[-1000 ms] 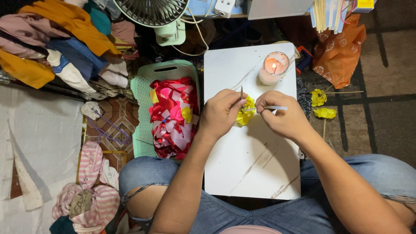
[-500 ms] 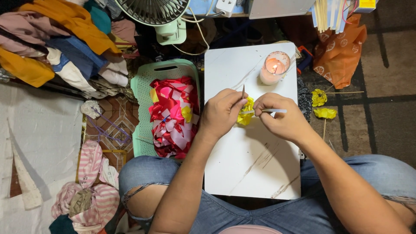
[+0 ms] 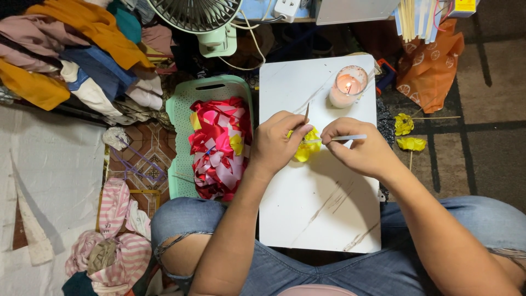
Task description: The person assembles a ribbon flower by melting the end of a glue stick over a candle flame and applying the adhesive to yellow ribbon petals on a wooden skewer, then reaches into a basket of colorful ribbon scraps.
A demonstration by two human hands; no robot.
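Note:
Over a white board (image 3: 318,214) on my lap, my left hand (image 3: 276,143) grips a yellow ribbon flower (image 3: 304,149) with a thin stick poking up from my fingers. My right hand (image 3: 359,149) pinches a slim white rod (image 3: 342,138) whose tip meets the flower. Both hands are close together, just below a lit candle in a glass (image 3: 348,86) near the board's far edge.
A green basket (image 3: 181,118) of red, pink and yellow ribbon pieces (image 3: 219,145) stands left of the board. Two finished yellow flowers on sticks (image 3: 408,134) lie on the floor at right, by an orange bag (image 3: 433,66). A fan (image 3: 205,22) and piled clothes (image 3: 71,49) sit behind.
My hands have stayed over the board. The thin stick in my left hand stands a little more upright, and the white rod has shifted slightly at the flower.

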